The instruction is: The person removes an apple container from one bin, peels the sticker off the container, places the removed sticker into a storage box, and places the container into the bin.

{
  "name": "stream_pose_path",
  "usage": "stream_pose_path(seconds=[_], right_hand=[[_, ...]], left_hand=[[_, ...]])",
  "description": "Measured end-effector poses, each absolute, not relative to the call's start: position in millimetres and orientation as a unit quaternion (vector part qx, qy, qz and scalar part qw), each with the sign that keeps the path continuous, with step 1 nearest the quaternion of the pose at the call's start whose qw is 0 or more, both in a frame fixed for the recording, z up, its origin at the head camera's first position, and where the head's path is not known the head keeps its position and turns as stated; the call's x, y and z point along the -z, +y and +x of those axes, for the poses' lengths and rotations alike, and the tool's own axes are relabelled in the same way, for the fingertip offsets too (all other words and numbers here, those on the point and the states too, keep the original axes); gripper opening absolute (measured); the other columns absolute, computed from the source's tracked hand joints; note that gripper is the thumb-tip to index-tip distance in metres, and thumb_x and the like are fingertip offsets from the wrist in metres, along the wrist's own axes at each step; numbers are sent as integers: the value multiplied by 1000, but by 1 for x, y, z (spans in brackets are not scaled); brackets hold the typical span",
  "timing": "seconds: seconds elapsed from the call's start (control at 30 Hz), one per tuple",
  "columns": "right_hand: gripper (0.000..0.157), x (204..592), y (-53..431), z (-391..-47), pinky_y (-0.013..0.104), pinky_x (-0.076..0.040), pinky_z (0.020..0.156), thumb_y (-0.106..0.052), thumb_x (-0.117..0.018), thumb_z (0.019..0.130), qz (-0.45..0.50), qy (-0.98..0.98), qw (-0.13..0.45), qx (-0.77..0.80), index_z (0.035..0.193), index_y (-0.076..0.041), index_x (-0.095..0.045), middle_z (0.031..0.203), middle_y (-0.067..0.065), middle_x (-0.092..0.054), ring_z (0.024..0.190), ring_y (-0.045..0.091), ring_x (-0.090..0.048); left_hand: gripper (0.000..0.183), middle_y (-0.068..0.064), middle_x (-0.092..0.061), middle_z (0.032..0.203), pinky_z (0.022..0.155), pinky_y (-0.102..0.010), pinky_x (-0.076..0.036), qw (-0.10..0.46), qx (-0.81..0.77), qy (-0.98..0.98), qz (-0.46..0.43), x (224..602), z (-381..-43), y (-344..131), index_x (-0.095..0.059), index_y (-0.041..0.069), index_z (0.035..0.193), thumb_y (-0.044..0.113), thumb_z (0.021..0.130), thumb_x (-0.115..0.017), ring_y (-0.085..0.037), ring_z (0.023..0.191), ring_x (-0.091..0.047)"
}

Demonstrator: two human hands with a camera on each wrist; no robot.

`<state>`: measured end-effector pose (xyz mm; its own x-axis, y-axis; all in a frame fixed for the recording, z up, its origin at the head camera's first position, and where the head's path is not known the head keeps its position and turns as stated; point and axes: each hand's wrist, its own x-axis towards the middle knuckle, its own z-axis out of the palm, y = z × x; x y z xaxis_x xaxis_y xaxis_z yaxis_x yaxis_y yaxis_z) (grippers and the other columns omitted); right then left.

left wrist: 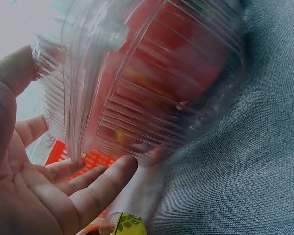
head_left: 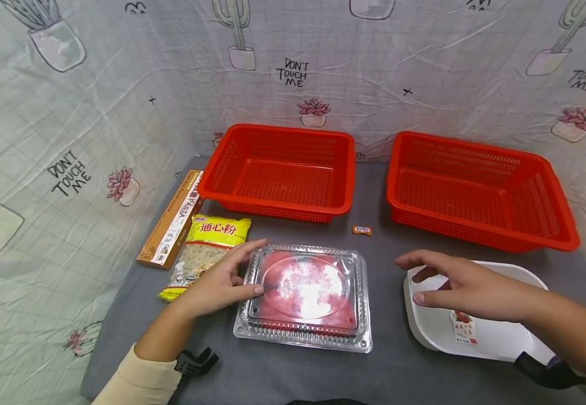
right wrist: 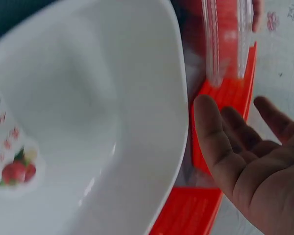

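A clear plastic clamshell box (head_left: 305,289) with red contents lies on the grey cloth; glare hides what they are. My left hand (head_left: 222,281) is at its left side, thumb on the lid and the other fingers loosely spread along the edge. Close up in the left wrist view, fingertips (left wrist: 125,166) lie right by the box's ribbed side (left wrist: 152,107). My right hand (head_left: 467,287) hovers over the white basin (head_left: 414,320), fingers loosely bent, thumb apart from them, holding nothing. A fruit-printed label (head_left: 463,327) shows inside this basin.
Two red baskets (head_left: 278,211) (head_left: 480,233) stand at the back. A small orange packet (head_left: 361,230) lies in front of the gap between them. Left of the box are a yellow-topped macaroni bag (head_left: 197,256) and a long pasta box (head_left: 168,225). Printed sheeting (head_left: 293,34) walls the table.
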<state>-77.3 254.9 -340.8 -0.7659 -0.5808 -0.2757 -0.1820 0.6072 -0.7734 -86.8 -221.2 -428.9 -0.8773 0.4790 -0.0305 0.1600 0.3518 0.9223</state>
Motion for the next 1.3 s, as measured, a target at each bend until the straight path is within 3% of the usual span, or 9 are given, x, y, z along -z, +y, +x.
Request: stream_pose_path(seconds=[0.2,0.43,0.6,0.87,1.07,1.3], right_hand=[[58,344,233,-75,39,-58,91,-27,-74,101,-202,832,275,438,153,-19,-50,152,12,-54,131,39,-59],[73,356,209,-73,43,-61,90,-24,-75,99,-139,790,294,520,160,-12,-37,161,26,-41,134,45,-56],[80,365,194,-69,46,-59,93,-21,-74,98,-102,764,296,565,163,-11,-29,167,24,-29,139,49,-49],[86,378,177,-65,48,-57,96,-21,-74,97,-73,753,280,591,166,-15,-23,165,24,-28,138,44,-49],[95,388,164,-58,46,-56,95,-18,-74,96,-25,733,251,632,169,-16,-13,167,22,-25,138,43,-50],[104,408,146,-48,41,-57,90,-18,-72,96,16,724,237,648,170,-10,1,166,27,-21,136,43,-49]], left_hand=[[87,-9,-37,166,81,-36,-63,147,-536,807,200,429,-86,-222,-40,23,165,20,92,-86,-42,135,-48],[87,-9,-36,167,81,-37,-63,150,-536,806,200,431,-86,-222,-39,22,166,21,92,-86,-42,136,-47],[87,-9,-38,166,81,-37,-63,146,-535,807,202,432,-88,-222,-40,22,165,21,92,-86,-41,133,-49],[88,-10,-38,166,81,-38,-63,147,-533,809,201,433,-88,-222,-39,19,166,22,92,-86,-41,131,-50],[86,-7,-38,166,85,-38,-63,141,-529,812,203,434,-88,-222,-40,28,165,24,92,-86,-43,138,-47],[82,-5,-36,167,90,-37,-61,134,-517,818,213,436,-87,-222,-38,25,166,25,96,-81,-40,137,-48]])
